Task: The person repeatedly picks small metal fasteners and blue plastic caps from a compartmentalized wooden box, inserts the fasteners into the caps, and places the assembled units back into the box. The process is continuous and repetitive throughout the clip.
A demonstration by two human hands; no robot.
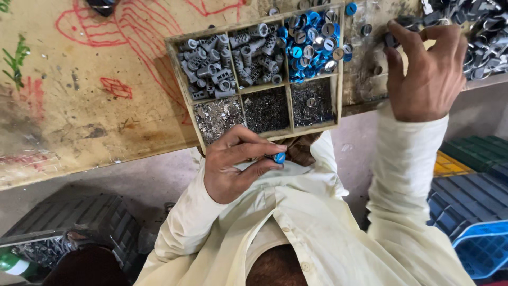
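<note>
A divided tray on the workbench lies between both hands.

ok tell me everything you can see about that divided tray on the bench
The divided tray is a shallow box with thin, pale, worn walls, wood or board by the look of it, split into six compartments in two rows. One row holds grey ribbed cylinders, more grey cylinders and blue and silver caps; the other holds shiny flakes, dark fine pieces and small pins. It lies flat on the stained bench, at its edge, just above the left hand.
</note>
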